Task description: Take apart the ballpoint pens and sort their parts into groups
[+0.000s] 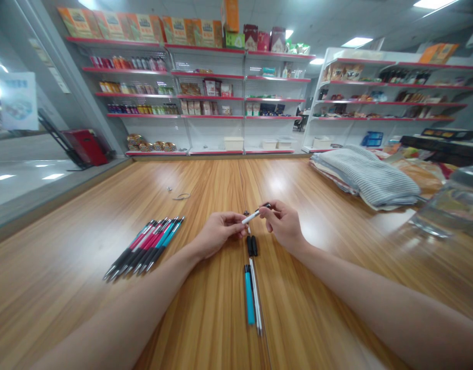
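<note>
Between my two hands, above the middle of the table, is a white pen barrel (pixel 251 217) with a dark upper end. My left hand (pixel 221 231) pinches its lower white end, while my right hand (pixel 283 223) has thumb and fingers closed on the dark end. Just below them lie two short black pen grips (pixel 252 245) side by side. Nearer to me are a turquoise pen barrel (pixel 249 298) and thin white refills (pixel 256 298), lying parallel. Small parts behind my fingers are partly hidden.
A row of several assembled pens (pixel 147 246) in turquoise, pink and white lies left of my left forearm. Farther back is a small loop (pixel 181 196). Folded striped cloth (pixel 367 174) and a clear jar (pixel 452 203) stand at right. Stocked shelves (pixel 209 97) rise beyond the table.
</note>
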{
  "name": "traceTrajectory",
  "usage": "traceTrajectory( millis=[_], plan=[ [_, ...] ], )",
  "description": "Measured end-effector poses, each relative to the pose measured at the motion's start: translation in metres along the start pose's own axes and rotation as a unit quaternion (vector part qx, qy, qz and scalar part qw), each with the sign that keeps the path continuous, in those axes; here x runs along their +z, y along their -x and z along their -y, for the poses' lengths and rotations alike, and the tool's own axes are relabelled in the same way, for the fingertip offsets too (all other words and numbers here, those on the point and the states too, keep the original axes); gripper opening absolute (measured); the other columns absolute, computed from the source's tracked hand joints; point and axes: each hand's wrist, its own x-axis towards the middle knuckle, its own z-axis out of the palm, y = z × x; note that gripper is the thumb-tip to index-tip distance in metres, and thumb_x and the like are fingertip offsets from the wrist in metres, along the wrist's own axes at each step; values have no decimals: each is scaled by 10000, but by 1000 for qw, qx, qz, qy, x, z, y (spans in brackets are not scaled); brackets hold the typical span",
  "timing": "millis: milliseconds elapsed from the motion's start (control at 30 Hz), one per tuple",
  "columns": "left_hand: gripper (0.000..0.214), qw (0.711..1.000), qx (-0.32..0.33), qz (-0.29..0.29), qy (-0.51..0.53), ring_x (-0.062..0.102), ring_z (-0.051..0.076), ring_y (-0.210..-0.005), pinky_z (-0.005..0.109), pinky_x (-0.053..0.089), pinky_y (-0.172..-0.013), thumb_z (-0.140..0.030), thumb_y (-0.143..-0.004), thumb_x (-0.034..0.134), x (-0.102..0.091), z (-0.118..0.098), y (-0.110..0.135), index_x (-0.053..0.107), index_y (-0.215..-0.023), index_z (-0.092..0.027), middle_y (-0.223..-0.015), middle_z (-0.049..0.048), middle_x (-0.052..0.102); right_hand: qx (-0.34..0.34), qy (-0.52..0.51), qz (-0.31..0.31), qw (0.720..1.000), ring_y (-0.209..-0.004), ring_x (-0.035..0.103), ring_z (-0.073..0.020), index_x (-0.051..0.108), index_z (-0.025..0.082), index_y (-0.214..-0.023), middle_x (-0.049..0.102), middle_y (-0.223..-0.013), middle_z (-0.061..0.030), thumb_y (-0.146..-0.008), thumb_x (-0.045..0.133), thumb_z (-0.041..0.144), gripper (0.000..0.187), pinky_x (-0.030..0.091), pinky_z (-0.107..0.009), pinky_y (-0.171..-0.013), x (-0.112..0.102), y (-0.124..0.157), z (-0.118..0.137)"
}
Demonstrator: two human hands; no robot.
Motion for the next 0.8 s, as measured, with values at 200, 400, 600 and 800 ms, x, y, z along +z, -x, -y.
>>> traceTrajectory(
  millis=[200,400,600,800],
  plan=[
    [220,999,5,4,-44,563,116,-651,237,450,-636,-276,-788,653,3,-2,2,684,-922,-104,-768,57,646,-19,39,28,999,-427,464,-59,645,173,-939,601,-696,0,-803,632,439,299,339,-194,-376,2,3,2],
    [244,1000,0,8,-26,581,139,-712,251,454,-663,-249,-739,691,6,-4,3,686,-945,-117,-842,75,655,-21,54,37,998,-430,461,-68,653,177,-958,597,-662,4,-820,610,445,304,337,-198,-384,4,4,3],
    [252,999,6,-2,-45,532,103,-602,231,411,-590,-343,-780,673,7,-5,3,676,-876,-111,-721,39,619,-30,48,61,997,-449,462,-66,643,171,-980,579,-680,4,-835,593,442,311,349,-197,-407,3,5,4],
    [187,982,-4,-38,184,484,67,-577,199,381,-533,-320,-815,652,-4,-5,1,631,-859,-139,-754,13,572,-40,55,83,994,-458,434,-40,585,180,-1107,547,-771,8,-844,587,432,365,342,-185,-430,2,6,7]
  ],
)
